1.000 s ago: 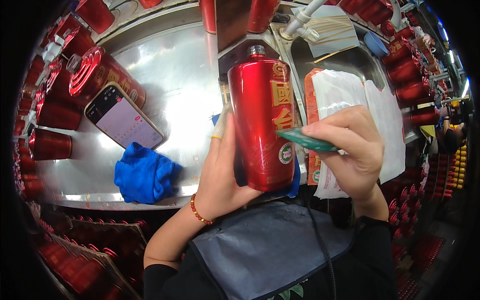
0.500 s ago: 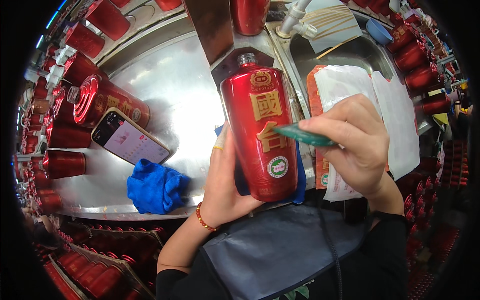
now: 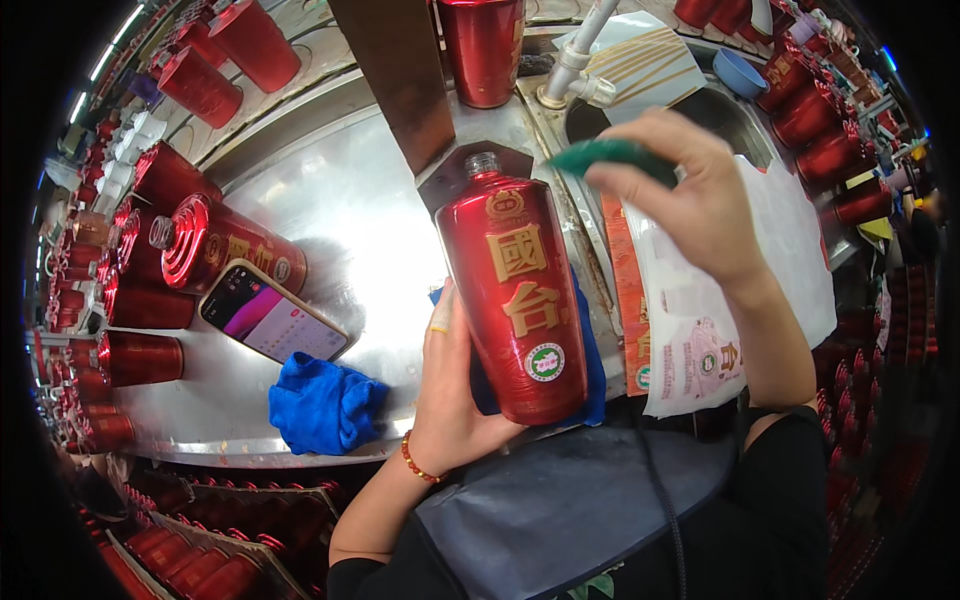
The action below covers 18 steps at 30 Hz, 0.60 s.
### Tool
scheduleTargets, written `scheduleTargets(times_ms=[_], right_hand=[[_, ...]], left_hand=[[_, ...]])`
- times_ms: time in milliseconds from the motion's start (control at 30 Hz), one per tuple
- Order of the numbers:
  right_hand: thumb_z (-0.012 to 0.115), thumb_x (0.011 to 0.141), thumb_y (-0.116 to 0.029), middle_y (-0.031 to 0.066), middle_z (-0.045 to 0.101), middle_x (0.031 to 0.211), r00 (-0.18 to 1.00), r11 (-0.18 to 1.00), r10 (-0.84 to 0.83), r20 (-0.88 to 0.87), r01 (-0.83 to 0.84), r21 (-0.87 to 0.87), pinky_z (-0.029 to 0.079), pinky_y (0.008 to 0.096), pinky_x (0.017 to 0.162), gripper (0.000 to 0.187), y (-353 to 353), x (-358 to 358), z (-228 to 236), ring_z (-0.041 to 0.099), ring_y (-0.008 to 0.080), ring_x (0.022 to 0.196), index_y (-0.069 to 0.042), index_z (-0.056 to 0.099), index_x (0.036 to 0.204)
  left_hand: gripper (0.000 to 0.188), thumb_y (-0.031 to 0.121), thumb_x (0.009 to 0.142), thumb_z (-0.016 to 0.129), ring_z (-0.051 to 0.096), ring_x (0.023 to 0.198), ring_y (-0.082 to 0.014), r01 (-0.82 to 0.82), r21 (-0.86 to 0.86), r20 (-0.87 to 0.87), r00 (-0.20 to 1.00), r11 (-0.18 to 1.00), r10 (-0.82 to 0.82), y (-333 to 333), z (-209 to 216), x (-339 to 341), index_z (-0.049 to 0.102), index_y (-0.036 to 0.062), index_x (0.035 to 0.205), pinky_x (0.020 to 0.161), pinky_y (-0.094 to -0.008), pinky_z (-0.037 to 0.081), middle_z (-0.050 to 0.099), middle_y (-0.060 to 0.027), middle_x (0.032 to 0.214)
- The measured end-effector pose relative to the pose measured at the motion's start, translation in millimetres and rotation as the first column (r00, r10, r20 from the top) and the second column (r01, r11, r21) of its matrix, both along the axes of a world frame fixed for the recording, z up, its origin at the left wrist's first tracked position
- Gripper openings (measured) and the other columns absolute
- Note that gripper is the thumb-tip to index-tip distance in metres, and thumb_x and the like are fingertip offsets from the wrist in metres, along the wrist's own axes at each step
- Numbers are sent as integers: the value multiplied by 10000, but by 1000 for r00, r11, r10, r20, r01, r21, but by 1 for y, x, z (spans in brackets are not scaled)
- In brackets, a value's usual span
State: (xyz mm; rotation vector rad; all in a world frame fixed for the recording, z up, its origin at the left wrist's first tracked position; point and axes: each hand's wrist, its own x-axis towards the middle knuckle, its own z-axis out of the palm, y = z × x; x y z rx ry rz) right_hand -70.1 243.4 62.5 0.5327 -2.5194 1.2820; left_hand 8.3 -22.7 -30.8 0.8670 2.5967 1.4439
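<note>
A glossy red bottle (image 3: 515, 300) with raised gold characters, a round green-and-white label and a clear threaded neck lies tilted in front of me on a blue cloth (image 3: 592, 350). My left hand (image 3: 462, 385) is wrapped round its lower left side; tape circles one finger. Up and to the right of the bottle, apart from it, my right hand (image 3: 690, 185) pinches a dark green, flat, pointed scraper-like tool (image 3: 610, 158). Its tip points left toward the bottle's neck. The hand is slightly blurred, and the tool's exact kind is unclear.
On the metal worktop (image 3: 350, 190) at left are a lit phone (image 3: 275, 312), a crumpled blue cloth (image 3: 325, 403) and another red bottle (image 3: 235, 245). White printed sheets (image 3: 780, 260) lie at right, beside a sink with a tap (image 3: 570, 75) and blue bowl (image 3: 740, 73). Red bottles crowd both sides.
My right hand has lifted the green tool off the lower gold character and moved up, away from the bottle. My left hand keeps its hold. The whole view has shifted slightly.
</note>
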Motion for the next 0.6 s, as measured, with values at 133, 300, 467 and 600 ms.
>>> scheduleTargets(times_ms=[133, 300, 467, 600], right_hand=[[764, 748, 0, 8, 713, 951, 911, 955, 195, -362, -92, 283, 467, 343, 728, 260, -9, 23, -4, 615, 206, 804, -93, 773, 990], [768, 767, -150, 37, 653, 977, 820, 826, 558, -125, -564, -11, 488, 405, 863, 288, -32, 87, -16, 608, 290, 931, -131, 701, 1046], [759, 905, -101, 64, 715, 1077, 920, 967, 147, 364, -57, -247, 529, 308, 888, 346, 33, 93, -4, 674, 163, 971, -67, 706, 1245], [629, 1029, -197, -2, 703, 1020, 856, 920, -111, 506, 280, -273, 514, 257, 841, 212, 109, 84, -25, 624, 63, 906, -49, 730, 1140]], left_hand=[[1237, 360, 700, 914, 262, 1498, -467, 14, -19, 32, 999, 1000, -14, -2, -7, 0, 164, -45, 1596, 1211, -500, 244, 253, -317, 1607], [1256, 383, 672, 927, 248, 1508, -449, -53, 39, 93, 994, 998, 49, -10, -16, 7, 183, -54, 1584, 1221, -496, 220, 245, -290, 1624], [1416, 409, 574, 992, 224, 1516, -405, -186, -55, -171, 970, 981, 174, 1, 4, 17, 123, -23, 1605, 1224, -486, 221, 197, -261, 1637], [1309, 353, 573, 1002, 218, 1516, -410, -128, -267, -345, 938, 955, 30, 23, 25, 12, 253, 50, 1602, 1214, -499, 275, 229, -228, 1627]])
